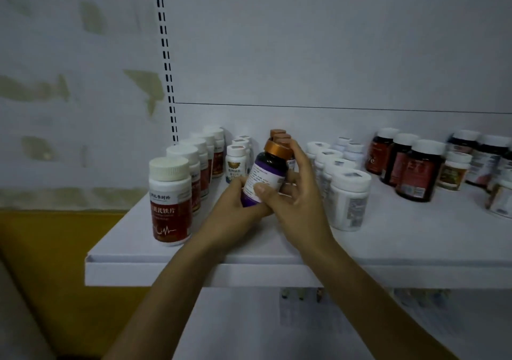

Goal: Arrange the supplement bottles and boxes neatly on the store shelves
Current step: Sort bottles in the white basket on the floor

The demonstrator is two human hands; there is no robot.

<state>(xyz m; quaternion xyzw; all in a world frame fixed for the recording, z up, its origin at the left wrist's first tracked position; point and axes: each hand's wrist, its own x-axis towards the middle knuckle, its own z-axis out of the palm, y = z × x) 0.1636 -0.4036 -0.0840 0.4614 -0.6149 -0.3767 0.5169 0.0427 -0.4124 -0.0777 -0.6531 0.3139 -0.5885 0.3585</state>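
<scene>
The left hand (235, 204) cups the base and the right hand (297, 201) wraps the label of the dark, copper-capped, purple-labelled bottle (267, 172) — probably light, rigid, slick — best gripped mid-body.

Holding a purple-labelled bottle (267, 175) tilted over the shelf (194, 273), left hand (235, 203) curled round its base, right hand (295, 204) with thumb on the label and fingers (300, 152) at the cap. Left of that bottle, a row of red-labelled bottles (170, 201); right of it, white bottles (347, 193), then dark bottles (415, 174); just behind it, two copper caps (279, 135).
</scene>
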